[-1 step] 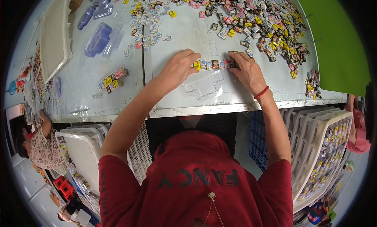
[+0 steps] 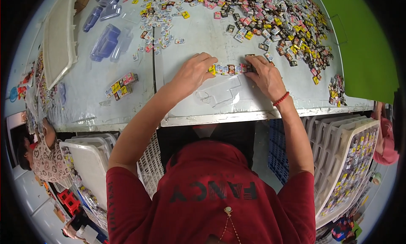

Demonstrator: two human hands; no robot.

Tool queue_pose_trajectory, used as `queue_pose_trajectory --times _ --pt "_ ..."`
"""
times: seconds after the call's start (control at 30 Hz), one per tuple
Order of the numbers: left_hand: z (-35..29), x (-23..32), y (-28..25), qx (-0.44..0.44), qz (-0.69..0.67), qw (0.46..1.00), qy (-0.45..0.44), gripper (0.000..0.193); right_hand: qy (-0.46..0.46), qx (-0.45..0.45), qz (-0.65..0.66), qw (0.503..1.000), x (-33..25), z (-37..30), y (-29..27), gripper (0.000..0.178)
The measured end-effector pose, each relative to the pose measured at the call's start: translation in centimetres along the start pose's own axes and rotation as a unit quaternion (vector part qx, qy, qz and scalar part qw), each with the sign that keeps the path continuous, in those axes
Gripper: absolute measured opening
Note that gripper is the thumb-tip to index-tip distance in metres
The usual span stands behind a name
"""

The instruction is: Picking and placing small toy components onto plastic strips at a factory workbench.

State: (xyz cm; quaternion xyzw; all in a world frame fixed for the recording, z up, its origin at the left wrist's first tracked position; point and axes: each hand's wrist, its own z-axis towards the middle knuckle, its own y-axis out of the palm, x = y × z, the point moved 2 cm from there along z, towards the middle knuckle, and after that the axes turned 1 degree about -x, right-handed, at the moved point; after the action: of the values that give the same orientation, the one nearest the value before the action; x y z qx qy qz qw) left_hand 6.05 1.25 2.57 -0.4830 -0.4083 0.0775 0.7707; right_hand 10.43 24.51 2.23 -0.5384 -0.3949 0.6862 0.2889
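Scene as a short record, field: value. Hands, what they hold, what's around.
left_hand: left hand on the row's yellow left end
right_hand: right hand on its right end
held: row of small packs, mixed colours
near_side: clear plastic tray on the table
left_of_hands: block of packs; bluish plastic trays farther back
far_right: large loose pile of packs
right_wrist: red bracelet

The right hand [image 2: 268, 76] partly hides the row of small boxes [image 2: 231, 70].
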Motion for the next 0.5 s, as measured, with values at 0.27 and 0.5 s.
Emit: queue_pose_trajectory --times 0.27,0.5 --pt "0.2 0.1 1.1 0.011 -0.007 1.000 0.026 0.039 -0.036 -0.020 -0.007 0.999 -0.3 -0.1 0.0 0.043" --pt "1.0 -0.2 2.3 0.029 0.030 0.998 0.042 0.034 -0.065 0.004 -0.049 0.997 -0.6 0.3 0.3 0.034"
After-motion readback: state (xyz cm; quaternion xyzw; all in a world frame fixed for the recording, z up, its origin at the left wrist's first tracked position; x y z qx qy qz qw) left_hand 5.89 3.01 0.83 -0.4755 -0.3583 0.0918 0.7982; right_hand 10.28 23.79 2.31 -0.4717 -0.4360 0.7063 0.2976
